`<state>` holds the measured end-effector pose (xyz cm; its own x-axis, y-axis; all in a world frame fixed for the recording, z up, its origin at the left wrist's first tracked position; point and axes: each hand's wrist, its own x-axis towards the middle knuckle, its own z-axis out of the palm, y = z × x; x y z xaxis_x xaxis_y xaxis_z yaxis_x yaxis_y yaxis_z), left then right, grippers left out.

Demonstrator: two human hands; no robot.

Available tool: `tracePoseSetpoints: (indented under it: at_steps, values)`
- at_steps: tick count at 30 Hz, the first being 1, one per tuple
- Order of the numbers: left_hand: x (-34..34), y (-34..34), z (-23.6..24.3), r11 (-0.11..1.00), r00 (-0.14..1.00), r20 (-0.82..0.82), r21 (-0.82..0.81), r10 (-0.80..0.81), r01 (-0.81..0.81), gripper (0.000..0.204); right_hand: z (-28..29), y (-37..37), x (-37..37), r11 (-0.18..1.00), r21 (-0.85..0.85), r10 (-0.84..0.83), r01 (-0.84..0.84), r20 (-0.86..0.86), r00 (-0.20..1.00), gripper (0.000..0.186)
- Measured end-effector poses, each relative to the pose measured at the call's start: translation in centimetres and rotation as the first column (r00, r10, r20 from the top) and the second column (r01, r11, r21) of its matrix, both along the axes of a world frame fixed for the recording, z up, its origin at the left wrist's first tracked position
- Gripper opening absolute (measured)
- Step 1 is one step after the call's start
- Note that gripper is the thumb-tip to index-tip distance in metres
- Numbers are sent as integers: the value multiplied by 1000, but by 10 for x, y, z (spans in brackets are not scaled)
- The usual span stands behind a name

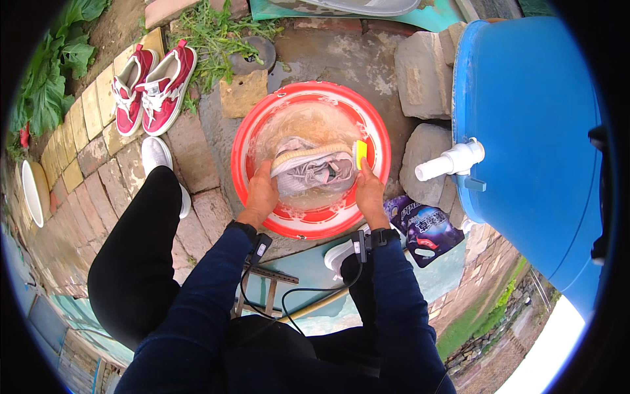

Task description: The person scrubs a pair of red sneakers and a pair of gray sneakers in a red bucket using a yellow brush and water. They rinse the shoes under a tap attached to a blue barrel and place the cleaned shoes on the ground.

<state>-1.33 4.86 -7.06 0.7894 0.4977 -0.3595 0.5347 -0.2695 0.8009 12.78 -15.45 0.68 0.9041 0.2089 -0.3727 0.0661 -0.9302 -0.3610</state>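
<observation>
Fingers of left hand (261, 192) curl on grey mesh sneaker (311, 169) at 9 o'clock; right hand (369, 192) pinches yellow scrub brush (359, 154) at 3 o'clock; sneaker lies in round red plastic basin (252, 134) of soapy water.

- An outdoor yard of a home is shown, used as a washing spot.
- The ground is paved with worn bricks (98, 157) and stone blocks (423, 72); weeds (216, 33) are seen between them.
- A blue water barrel (531, 131) with a white tap (453, 161) is set beside a red basin (312, 157).
- Red sneakers (152, 87) are laid out on the bricks.
</observation>
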Motion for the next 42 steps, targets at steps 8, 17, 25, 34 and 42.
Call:
tracePoseSetpoints:
  at_steps: [8,17,25,34,42]
  values:
    - [3,5,-20,977,968,-210,-133,137,-167,24,-21,7,-101,942,264,-150,205,-213,966,56]
    - [6,4,-27,873,940,-233,-367,249,-322,27,6,16,-61,853,18,519,-521,-127,845,59]
    - [18,12,-15,822,915,-245,-408,321,-397,62,12,42,-85,895,336,352,-293,-128,927,60]
    - [14,14,12,480,894,-319,-759,314,-440,69,-1,3,-47,906,245,369,-344,-66,927,59]
    - [23,14,27,477,909,-307,-777,282,-410,36,-2,19,32,989,134,67,-57,-69,995,65]
